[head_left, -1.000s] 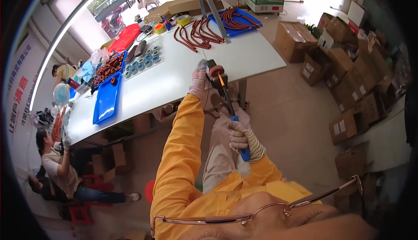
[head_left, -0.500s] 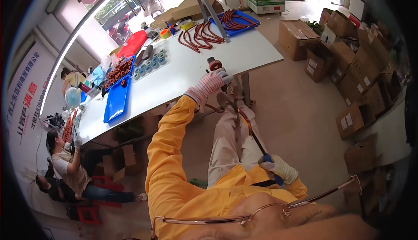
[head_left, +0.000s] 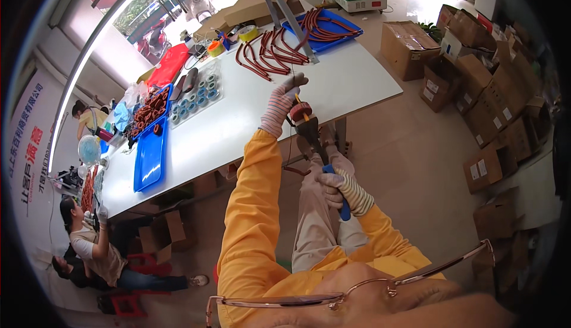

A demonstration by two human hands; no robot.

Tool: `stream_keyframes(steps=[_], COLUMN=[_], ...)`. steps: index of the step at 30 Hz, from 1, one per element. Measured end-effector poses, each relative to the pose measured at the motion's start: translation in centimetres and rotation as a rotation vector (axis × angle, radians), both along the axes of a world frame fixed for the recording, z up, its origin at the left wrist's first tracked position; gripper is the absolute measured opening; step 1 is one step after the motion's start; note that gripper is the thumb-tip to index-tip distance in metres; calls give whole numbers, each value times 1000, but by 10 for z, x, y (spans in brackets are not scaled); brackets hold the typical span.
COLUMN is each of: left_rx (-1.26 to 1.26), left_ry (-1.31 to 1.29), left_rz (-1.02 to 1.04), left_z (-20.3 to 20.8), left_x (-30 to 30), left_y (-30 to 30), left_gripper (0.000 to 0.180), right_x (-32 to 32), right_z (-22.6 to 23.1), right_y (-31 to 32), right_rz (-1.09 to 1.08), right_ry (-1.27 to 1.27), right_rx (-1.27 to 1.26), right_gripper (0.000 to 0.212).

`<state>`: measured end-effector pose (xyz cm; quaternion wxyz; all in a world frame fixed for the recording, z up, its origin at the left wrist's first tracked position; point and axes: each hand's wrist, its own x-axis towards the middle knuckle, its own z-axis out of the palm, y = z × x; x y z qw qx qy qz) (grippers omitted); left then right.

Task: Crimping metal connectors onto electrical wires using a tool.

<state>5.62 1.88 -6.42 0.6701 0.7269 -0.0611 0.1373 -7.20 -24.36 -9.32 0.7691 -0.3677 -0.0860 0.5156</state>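
Observation:
My left hand [head_left: 279,105], in a red-and-white striped glove, is raised over the table's near edge. Its fingers look pinched on a thin dark cord [head_left: 290,143] that hangs below it. My right hand [head_left: 342,190], in a striped glove, is wrapped round the blue handle [head_left: 328,169] of a hand tool with a broad dark head [head_left: 308,130]. At the top of that head sits a reddish-brown ring [head_left: 301,111] with a yellow strip across it. The tool's exact kind is unclear, and whether the left fingers touch the ring cannot be told.
On the white table [head_left: 351,84] lie red-brown cords [head_left: 267,54], partly in a blue tray [head_left: 327,44], a tray of rings [head_left: 151,114], another blue tray [head_left: 148,161] and blue-centred rolls [head_left: 196,99]. Cardboard boxes [head_left: 410,48] stand right. A co-worker [head_left: 98,236] sits left.
My right hand has brought the tool up and forward from my lap, its head now beside the left hand. The left hand has risen slightly and left the ring, which stays at the tool's head.

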Motion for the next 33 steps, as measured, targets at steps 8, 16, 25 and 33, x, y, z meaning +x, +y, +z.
stream_keyframes(steps=[8,16,25,33], left_rx=[376,-568,-641,-603], left_ry=[62,-53,54,-119], left_rz=[630,326,124,55], left_z=[-76,-13,-44,-42], left_x=[-29,-27,-33,-40], left_y=[30,38,-13,-13], left_gripper=[31,42,30,22], right_x=[-150,-125,-29,9], right_z=[-71,-15,-10,-3], right_y=[-113,-184,-76,10], right_rz=[-62,-292,-49,62], right_ry=[-59,-51,-72,34], right_rx=[-235,-167,-61,39], right_gripper=[28,43,32,24])
